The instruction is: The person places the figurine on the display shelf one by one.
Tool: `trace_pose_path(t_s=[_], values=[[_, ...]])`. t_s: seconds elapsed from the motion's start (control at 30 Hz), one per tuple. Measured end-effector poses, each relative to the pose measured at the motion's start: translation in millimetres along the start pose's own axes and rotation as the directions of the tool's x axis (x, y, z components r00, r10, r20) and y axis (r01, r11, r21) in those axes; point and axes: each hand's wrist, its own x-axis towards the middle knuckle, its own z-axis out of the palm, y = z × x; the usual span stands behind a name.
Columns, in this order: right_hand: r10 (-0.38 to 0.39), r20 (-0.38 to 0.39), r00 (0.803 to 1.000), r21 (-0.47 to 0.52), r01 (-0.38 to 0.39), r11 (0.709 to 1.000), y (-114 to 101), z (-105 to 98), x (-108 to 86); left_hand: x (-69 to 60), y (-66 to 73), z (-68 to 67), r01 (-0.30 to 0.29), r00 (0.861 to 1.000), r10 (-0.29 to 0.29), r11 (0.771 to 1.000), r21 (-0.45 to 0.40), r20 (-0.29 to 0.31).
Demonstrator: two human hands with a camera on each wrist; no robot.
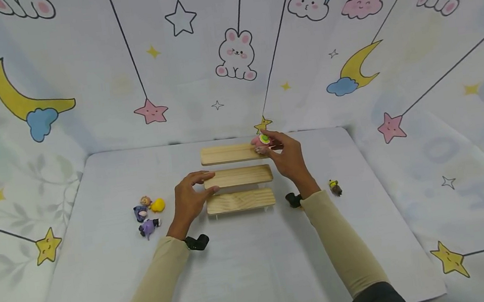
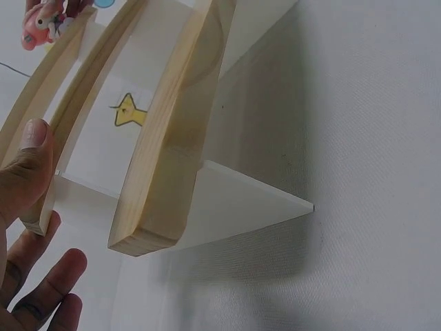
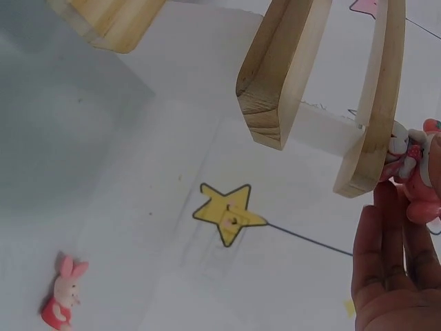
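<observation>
A three-tier stand with wooden planks (image 1: 241, 201) is on the white table. At the left end of its middle plank (image 1: 240, 176), my left hand (image 1: 189, 199) pinches the wood, thumb on one face and fingers around the other. My right hand (image 1: 289, 158) holds a pink toy figurine (image 1: 261, 142) at the right end of the top plank (image 1: 226, 154). The figurine also shows beside that plank in the right wrist view, with fingers (image 3: 396, 255) against it; part of it is cut off by the frame edge.
Several small figurines lie left of the stand, among them a purple one (image 1: 148, 228), a blue one (image 1: 140, 212) and a yellow one (image 1: 157, 205). A yellow and brown figurine (image 1: 335, 187) is to the right. A pink-eared figurine (image 3: 65, 296) stands on the table.
</observation>
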Motion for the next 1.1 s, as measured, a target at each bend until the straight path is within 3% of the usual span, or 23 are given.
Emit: trace_pose_path(t_s=[0.3, 0.53, 0.83, 1.1], values=[[-0.024, -0.027, 0.999, 0.000, 0.024, 1.000, 5.9, -11.3, -0.8, 0.5, -0.9, -0.9, -0.010, 1.000, 0.010, 1.000, 0.003, -0.004], [0.036, -0.068, 0.997, 0.027, -0.034, 0.999, 14.6, -28.9, -6.1, 0.9, -0.4, -1.3, 0.005, 1.000, -0.005, 1.000, 0.000, -0.009], [0.100, -0.108, 0.989, -0.058, -0.106, 0.993, 52.3, -43.4, -19.0, 0.1, -1.9, -0.5, 0.002, 1.000, -0.002, 1.000, 0.009, -0.012], [0.171, -0.075, 0.983, -0.093, -0.177, 0.980, 84.3, -50.1, -28.6, 0.0, -2.2, -0.3, 0.006, 1.000, -0.005, 1.000, 0.014, -0.015]])
